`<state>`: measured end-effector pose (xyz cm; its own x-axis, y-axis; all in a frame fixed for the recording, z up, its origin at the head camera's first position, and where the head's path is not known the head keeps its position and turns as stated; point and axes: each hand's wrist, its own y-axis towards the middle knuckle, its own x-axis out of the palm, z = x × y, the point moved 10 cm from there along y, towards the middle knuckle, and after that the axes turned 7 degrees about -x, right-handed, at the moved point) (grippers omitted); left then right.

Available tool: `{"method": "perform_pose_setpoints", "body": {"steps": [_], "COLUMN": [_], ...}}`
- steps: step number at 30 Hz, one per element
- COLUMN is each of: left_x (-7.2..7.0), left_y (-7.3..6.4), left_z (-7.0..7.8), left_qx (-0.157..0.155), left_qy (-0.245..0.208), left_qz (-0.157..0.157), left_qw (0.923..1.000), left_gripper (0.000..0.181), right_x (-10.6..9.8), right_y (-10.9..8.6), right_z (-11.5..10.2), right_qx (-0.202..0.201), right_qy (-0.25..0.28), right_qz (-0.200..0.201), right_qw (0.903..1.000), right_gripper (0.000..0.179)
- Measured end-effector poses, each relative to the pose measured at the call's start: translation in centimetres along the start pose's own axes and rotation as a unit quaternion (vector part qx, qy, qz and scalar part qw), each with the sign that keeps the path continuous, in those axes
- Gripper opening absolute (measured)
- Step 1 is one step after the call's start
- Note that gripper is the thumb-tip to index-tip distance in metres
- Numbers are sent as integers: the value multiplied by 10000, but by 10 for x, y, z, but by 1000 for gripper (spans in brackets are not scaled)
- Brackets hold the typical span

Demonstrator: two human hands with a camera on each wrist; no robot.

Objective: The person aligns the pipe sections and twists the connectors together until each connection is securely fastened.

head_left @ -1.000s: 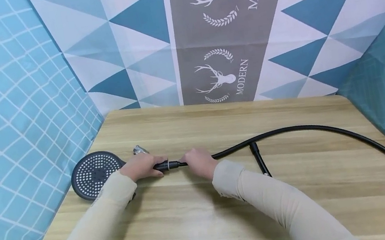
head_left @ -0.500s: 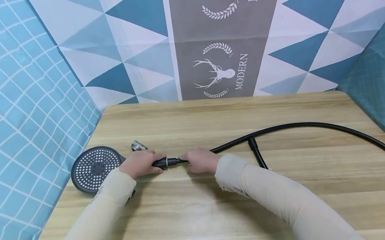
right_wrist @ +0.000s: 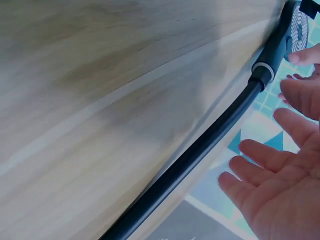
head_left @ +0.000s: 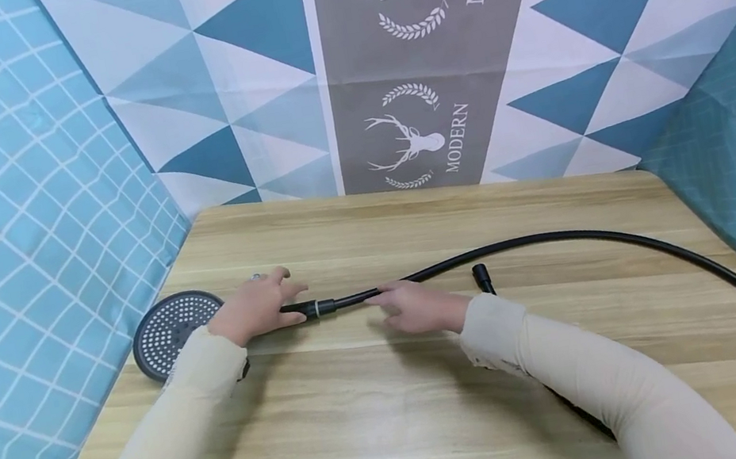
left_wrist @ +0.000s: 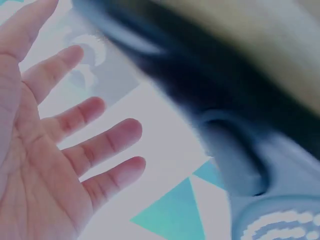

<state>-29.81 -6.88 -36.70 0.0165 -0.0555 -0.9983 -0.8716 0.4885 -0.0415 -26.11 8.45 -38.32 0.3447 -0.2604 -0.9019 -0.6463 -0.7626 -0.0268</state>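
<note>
A black shower head lies at the left of the wooden table, its round face of pale nozzles turned up. Its handle runs to the right, and the black hose meets the handle's end at a silver ring. My left hand hovers at the handle with fingers spread; in the left wrist view its palm holds nothing, apart from the blurred handle. Beside the hose, just right of that joint, is my right hand. The right wrist view shows its fingers loosely extended, off the hose.
A shiny metal fitting peeks out behind the left hand, mostly hidden. A thin black tube lies partly under the right forearm. The hose curves along the table's right side. Patterned wall coverings border the back and sides.
Both hands have let go: the left fingers have spread off the handle, and the right hand has released the hose end and moved right. More of the hose next to the joint now shows.
</note>
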Motion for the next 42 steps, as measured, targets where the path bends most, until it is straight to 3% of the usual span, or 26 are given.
{"method": "perform_pose_setpoints", "body": {"steps": [6,10,16,18,21,24,26,30,31,32,33,39,42], "left_x": [-30,-51,-70,-67,-57,-47,-42,-36,-34,-34,-33,-22,-12], "left_y": [-12,-25,-33,-32,-28,-25,-23,-18,-17,-14,-12,5,12], "left_z": [0,-12,-31,-35,-44,-51,-56,-63,-64,-65,-66,-70,-76], "left_qx": [30,-239,-553,-591,-668,-678,-634,-610,-623,-604,-589,-460,-491], "left_qy": [-717,-1235,-1783,-1937,-2137,-2190,-2182,-2169,-2146,-2104,-2043,-1630,-1501], "left_qz": [482,670,628,503,270,63,-28,-154,-184,-201,-215,-390,-601], "left_qw": [9963,9898,9804,9780,9742,9733,9738,9742,9745,9755,9769,9848,9856], "left_gripper": [51,55,56,57,59,61,63,66,65,65,64,59,58], "right_x": [-13,-17,-31,-33,-30,-25,-23,-17,-15,-14,-14,-11,-9], "right_y": [-25,-46,-80,-90,-103,-115,-122,-130,-132,-133,-135,-149,-155], "right_z": [12,22,38,48,66,80,87,92,94,96,98,115,121], "right_qx": [87,92,128,305,716,1108,1255,1390,1469,1543,1630,2351,2713], "right_qy": [602,898,1162,1683,2771,3824,4575,6054,6227,6307,6307,5949,5854], "right_qz": [501,804,1479,1596,1644,1697,1803,2008,2053,2086,2119,2402,2568], "right_qw": [9969,9927,9821,9723,9439,9015,8617,7575,7406,7314,7286,7301,7195], "right_gripper": [44,43,43,44,47,53,56,65,66,67,68,68,69]}}
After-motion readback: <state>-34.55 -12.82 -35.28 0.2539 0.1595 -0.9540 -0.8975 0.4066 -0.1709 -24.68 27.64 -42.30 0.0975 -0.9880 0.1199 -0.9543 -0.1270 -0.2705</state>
